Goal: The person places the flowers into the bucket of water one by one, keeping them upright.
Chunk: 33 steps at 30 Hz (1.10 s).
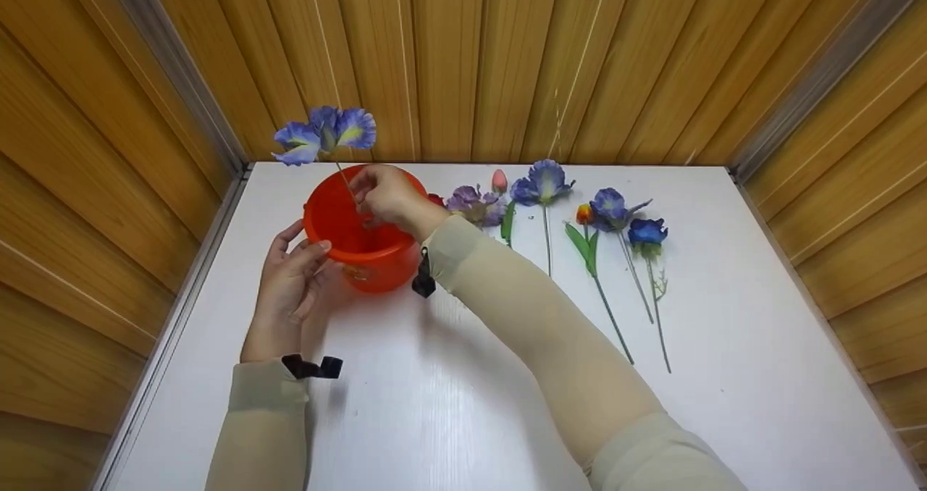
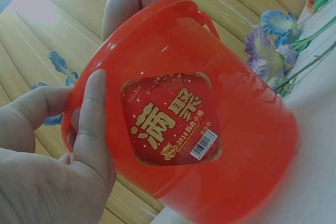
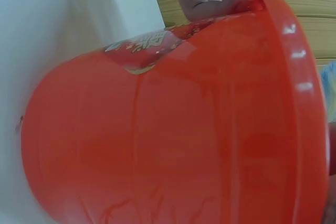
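The bucket (image 1: 384, 275) rests on the table (image 1: 405, 404), left hand (image 1: 290, 281) at its left rim, right hand (image 1: 391, 198) and an iris (image 1: 329, 125) at its mouth. Other flowers (image 1: 544, 183) lie right of it; the wall (image 1: 449, 64) is behind it.

On the red bucket (image 2: 257, 145), a label (image 2: 212, 114) is printed with "JiaLiXin" nearer its rim, large "满" and "聚", then "NO.2018 百合小桶" and a barcode (image 2: 203, 145) nearer its base.

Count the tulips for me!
2 that I can see: a pink tulip at the back of the table, beside a purple flower, and an orange tulip farther right, beside a blue flower. More could be hidden behind the right arm or inside the bucket.
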Tool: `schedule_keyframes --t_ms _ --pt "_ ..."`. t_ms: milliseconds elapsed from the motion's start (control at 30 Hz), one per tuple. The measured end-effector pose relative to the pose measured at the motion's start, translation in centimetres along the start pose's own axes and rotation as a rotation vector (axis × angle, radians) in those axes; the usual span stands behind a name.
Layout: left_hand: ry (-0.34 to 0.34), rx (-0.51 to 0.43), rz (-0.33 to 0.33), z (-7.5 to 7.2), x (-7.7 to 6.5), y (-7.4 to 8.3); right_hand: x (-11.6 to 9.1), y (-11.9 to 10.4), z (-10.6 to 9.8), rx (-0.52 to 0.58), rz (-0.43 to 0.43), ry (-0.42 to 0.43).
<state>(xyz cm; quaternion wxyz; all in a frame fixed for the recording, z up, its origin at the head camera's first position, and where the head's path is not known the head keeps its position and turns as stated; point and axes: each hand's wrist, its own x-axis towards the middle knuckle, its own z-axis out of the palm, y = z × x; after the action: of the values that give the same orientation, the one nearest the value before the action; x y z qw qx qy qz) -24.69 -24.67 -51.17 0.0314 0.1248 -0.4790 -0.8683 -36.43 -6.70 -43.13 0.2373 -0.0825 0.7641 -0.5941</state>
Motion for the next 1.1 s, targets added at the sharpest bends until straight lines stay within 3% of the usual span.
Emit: schedule_keyframes --t_ms 733,900,1100 --pt "-0.001 -0.019 -0.038 0.05 -0.12 0.26 -0.12 0.03 0.08 -0.248 0.027 0.028" --pt "0.006 0.019 -0.037 -0.07 -0.03 0.32 0.01 -0.08 0.37 -0.223 -0.029 0.049" --pt "0.014 0.036 -0.034 -0.03 -0.02 0.25 -0.21 -0.62 -0.22 -0.129 -0.034 0.020"
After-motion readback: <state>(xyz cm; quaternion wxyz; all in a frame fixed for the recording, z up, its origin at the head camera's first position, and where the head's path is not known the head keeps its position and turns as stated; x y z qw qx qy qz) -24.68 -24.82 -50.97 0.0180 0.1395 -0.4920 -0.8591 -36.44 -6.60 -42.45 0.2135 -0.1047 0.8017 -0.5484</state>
